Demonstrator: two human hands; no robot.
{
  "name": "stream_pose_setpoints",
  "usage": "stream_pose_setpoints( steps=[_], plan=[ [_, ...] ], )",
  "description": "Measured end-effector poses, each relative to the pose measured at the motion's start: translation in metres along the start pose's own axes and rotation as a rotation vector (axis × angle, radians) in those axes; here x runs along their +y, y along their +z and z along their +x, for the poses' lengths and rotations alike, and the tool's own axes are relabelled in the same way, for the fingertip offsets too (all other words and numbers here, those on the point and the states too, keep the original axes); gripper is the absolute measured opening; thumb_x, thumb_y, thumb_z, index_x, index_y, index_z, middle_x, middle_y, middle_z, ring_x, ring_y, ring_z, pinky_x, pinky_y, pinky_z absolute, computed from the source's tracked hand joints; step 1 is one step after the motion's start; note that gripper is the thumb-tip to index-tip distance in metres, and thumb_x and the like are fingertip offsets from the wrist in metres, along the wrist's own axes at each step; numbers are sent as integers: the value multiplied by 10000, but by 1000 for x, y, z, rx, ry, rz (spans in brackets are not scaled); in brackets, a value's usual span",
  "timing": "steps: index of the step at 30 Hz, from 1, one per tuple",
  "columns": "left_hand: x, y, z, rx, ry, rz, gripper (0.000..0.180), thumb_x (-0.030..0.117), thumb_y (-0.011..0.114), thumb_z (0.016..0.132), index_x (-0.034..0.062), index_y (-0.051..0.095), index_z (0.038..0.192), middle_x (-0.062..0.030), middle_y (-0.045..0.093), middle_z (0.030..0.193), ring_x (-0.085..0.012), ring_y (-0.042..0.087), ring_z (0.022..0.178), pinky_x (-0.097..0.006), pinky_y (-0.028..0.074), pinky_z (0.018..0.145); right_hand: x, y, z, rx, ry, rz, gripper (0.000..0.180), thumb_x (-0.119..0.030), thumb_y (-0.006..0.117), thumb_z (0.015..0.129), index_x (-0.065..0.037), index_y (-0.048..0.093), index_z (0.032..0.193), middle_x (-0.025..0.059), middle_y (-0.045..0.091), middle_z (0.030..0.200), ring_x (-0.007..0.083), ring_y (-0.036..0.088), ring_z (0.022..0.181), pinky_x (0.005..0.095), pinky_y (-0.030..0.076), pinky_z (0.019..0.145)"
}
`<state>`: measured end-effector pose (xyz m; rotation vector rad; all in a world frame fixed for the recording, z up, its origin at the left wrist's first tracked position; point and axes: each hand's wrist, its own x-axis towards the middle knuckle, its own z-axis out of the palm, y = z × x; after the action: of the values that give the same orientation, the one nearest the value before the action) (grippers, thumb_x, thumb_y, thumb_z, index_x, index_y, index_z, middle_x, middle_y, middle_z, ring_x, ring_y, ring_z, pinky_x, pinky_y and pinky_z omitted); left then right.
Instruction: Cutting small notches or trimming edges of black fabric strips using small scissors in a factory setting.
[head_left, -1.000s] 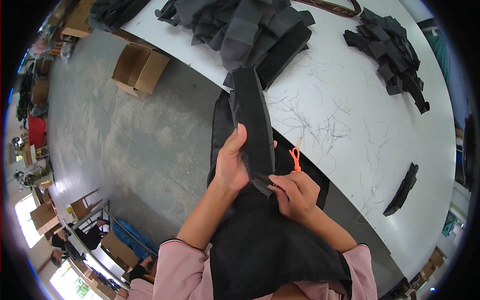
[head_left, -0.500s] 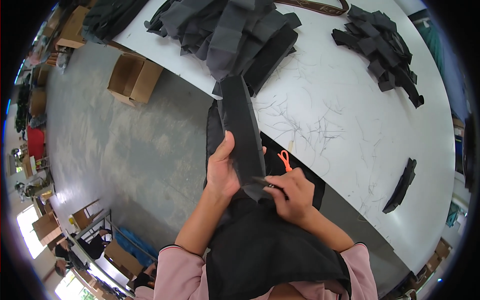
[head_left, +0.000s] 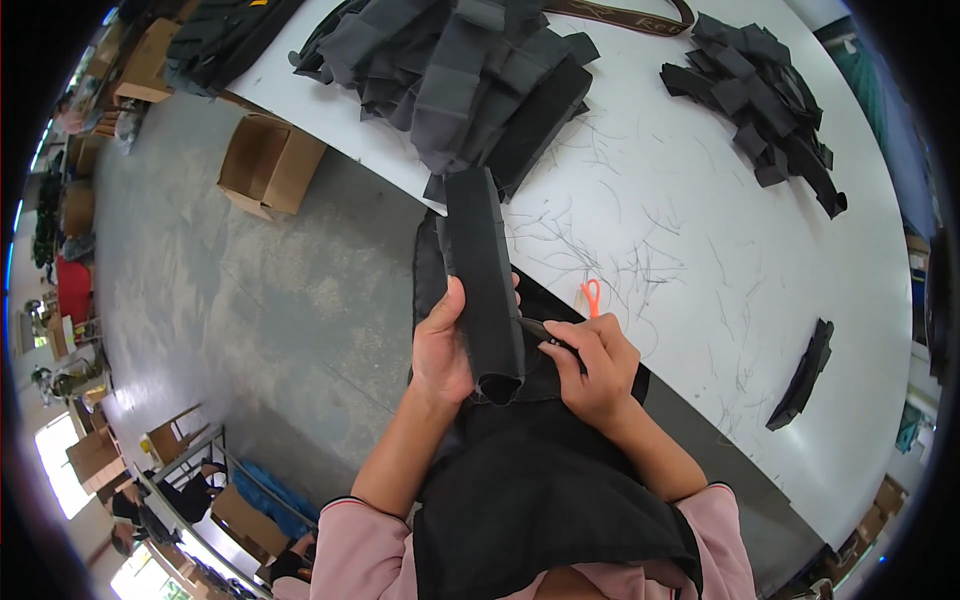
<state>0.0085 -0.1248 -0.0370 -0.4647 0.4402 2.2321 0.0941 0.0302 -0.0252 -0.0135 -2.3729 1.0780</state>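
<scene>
A long black fabric piece (head_left: 480, 260), folded like a flat tube, lies in my left hand (head_left: 438, 350). The thumb rests on its left edge, and fingertips show at its right edge. The near end of the piece gapes toward me, with a dark hollow inside. My right hand (head_left: 602, 368) is closed round small dark thread snips (head_left: 538, 330), whose tips are at the right edge of the fabric. An orange cord loop (head_left: 591, 296) sticks up behind the right hand; where it is fastened is hidden.
On the white table (head_left: 640, 190) lie a big heap of black fabric pieces (head_left: 440, 80), a smaller heap (head_left: 765, 105), a single strip (head_left: 803, 374), loose threads (head_left: 640, 255) and a brown strap (head_left: 630, 16). An open cardboard box (head_left: 270, 165) stands on the floor, left of the table.
The fabric's near end has turned so its opening shows. My right hand has shifted slightly right, and the snips have gone from that end farther up along the right edge.
</scene>
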Motion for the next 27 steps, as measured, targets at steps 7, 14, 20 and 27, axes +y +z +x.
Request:
stream_pose_setpoints(
  steps=[7,14,20,27],
  plan=[
    [-3,-3,-1,30,37,139,523,385,490,942,-48,453,1234,-163,573,1094,-253,587,973,-377,488,869,-15,-12,14,-115,152,123,248,-39,731,686,-57,643,917,63,531,728,194,512,533,286,412,493],
    [-6,2,-3,19,40,153,493,361,496,943,-28,457,1242,-152,566,1146,-245,576,1024,-378,482,886,-15,0,19,-247,80,82,208,-80,719,704,-73,636,895,50,497,735,203,513,563,301,395,485],
    [-7,0,-4,17,32,163,482,349,507,940,-25,458,1241,-161,558,1163,-250,574,1037,-380,486,885,-11,-1,8,-176,40,68,219,-49,719,699,-69,634,900,37,487,726,195,482,543,286,388,490],
    [-3,7,-6,160,79,390,355,260,523,951,12,519,1205,-87,610,1109,-176,585,1003,-321,477,877,3,-5,15,-284,740,564,257,-50,740,723,-40,599,938,-20,416,688,87,368,580,220,339,559]
  ],
)
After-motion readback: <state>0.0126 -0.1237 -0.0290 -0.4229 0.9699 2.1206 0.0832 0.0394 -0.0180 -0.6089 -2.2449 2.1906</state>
